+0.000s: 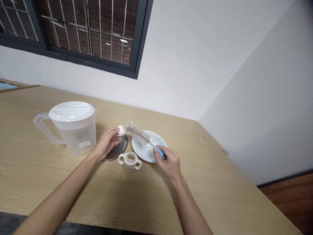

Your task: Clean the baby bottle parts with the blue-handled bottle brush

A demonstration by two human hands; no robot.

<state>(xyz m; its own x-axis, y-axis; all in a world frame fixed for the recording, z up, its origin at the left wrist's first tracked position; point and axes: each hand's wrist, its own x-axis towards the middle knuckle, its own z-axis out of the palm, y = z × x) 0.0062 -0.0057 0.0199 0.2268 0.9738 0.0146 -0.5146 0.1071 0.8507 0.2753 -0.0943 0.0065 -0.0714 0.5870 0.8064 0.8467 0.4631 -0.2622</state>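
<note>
Between the thumb and fingers of my left hand point(109, 142) is a small white bottle cap point(121, 130), its opening turned to the right. My right hand point(169, 160) grips the blue handle point(160, 152) of a bottle brush point(139, 133). The brush's bristly tip is right beside the cap; whether they touch I cannot tell. Below and between my hands stands an open baby bottle point(130, 162) with two side handles. A white plate point(137, 150) lies under the brush, and a shiny metal tray point(114, 152) lies partly hidden under my left hand.
To the left of my left hand stands a clear plastic pitcher point(79, 133) with a white lid. The wooden table point(220, 192) meets a white wall point(176, 81) at the back. A thin, pale strip point(201, 138) lies near the right edge. Above the table is a barred window point(85, 29).
</note>
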